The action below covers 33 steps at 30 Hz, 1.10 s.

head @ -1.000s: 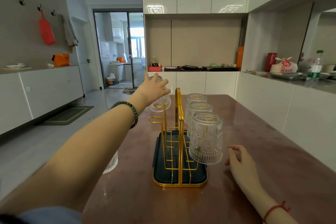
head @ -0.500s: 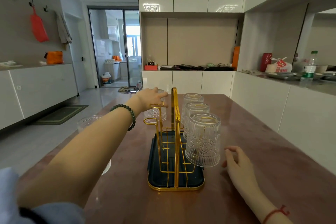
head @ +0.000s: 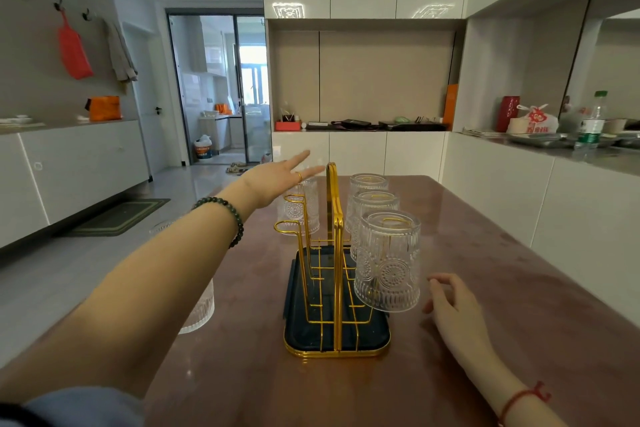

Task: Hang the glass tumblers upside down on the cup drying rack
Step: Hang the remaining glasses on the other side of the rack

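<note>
A gold wire cup rack [head: 335,253] on a dark tray stands mid-table. Three embossed glass tumblers hang upside down on its right pegs: near [head: 388,262], middle [head: 375,210], far [head: 367,183]. A fourth tumbler [head: 304,208] hangs inverted on the far left peg. My left hand [head: 277,180] hovers just above that tumbler, fingers spread, holding nothing. The two nearer left pegs are bare. Another ribbed tumbler [head: 199,308] stands on the table left of the rack, mostly hidden by my left forearm. My right hand [head: 450,305] rests open on the table right of the rack.
The brown table [head: 485,288] has its left edge close to the standing tumbler. White cabinets run along the right and back, with a bottle [head: 593,121] and bags on the right counter. A doorway opens at the back left.
My left hand lowered a tumbler onto the far left peg and let go; its fingers are now spread above it. The right hand barely moved.
</note>
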Available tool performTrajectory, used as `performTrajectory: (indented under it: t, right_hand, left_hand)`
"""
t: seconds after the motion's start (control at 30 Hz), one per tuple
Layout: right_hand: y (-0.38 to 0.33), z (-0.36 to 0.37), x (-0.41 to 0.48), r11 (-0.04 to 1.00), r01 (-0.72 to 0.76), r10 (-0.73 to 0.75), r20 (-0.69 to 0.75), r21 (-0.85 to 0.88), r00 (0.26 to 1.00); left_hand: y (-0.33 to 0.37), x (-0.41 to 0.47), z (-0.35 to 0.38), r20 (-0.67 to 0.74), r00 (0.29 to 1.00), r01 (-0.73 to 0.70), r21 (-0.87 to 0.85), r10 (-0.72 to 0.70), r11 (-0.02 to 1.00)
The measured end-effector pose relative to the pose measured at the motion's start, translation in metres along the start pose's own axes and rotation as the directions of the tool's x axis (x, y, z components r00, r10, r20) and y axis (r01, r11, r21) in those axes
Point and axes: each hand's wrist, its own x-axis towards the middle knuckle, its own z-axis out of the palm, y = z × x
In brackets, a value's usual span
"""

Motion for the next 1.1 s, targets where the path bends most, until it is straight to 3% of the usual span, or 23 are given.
performTrajectory:
  t: [0.1,0.27,0.4,0.47,0.5,0.57,0.63,0.67,0.77,0.87,0.97,1.1]
  right_hand:
    - [-0.001,-0.001,0.0,1.0,0.005,-0.005,0.001,-0.011,1.0]
    - [-0.003,-0.002,-0.001,1.0,-0.004,0.004,-0.011,-0.007,1.0]
    - [-0.004,-0.002,-0.004,1.0,-0.003,0.003,-0.02,-0.003,1.0]
    - [-0.005,-0.002,-0.004,1.0,0.0,0.0,-0.023,-0.002,1.0]
    - [-0.005,-0.002,-0.004,1.0,-0.004,0.004,-0.024,-0.003,1.0]
    - [-0.003,-0.001,-0.004,1.0,-0.013,0.013,-0.03,-0.006,0.999]
    - [0.0,-0.001,-0.003,1.0,-0.011,0.011,-0.033,-0.02,0.999]
    - [0.001,-0.001,-0.002,1.0,-0.011,0.01,-0.038,-0.023,0.999]
    - [0.001,-0.001,-0.002,0.999,-0.011,0.01,-0.044,-0.032,0.999]
    - [-0.001,-0.002,-0.004,1.0,0.0,-0.002,-0.043,-0.03,0.999]
    - [-0.002,-0.004,-0.006,0.999,0.006,-0.008,-0.042,-0.035,0.999]
    - [-0.003,-0.004,-0.007,0.999,-0.001,-0.001,-0.036,-0.047,0.999]
  left_hand:
    - [-0.016,-0.01,0.005,-0.05,0.992,0.102,-0.205,-0.115,0.973]
    - [-0.048,-0.054,0.001,0.028,0.97,0.231,-0.426,-0.243,0.875]
    - [-0.047,-0.105,0.003,0.154,0.924,0.367,-0.607,-0.349,0.704]
    - [-0.043,-0.129,0.013,0.106,0.891,0.378,-0.713,-0.442,0.591]
    - [-0.038,-0.14,0.02,0.047,0.851,0.369,-0.763,-0.524,0.531]
    - [-0.021,-0.162,0.038,-0.042,0.704,0.337,-0.859,-0.709,0.386]
    - [0.003,-0.179,0.058,-0.015,0.559,0.322,-0.918,-0.829,0.233]
    - [0.015,-0.185,0.069,0.038,0.53,0.345,-0.922,-0.847,0.174]
    - [0.04,-0.189,0.099,0.196,0.554,0.383,-0.923,-0.809,0.038]
    - [0.048,-0.183,0.111,0.223,0.576,0.366,-0.93,-0.786,0.004]
    - [0.046,-0.179,0.11,0.305,0.509,0.404,-0.91,-0.805,-0.089]
    - [0.047,-0.179,0.103,0.325,0.47,0.465,-0.881,-0.821,-0.083]
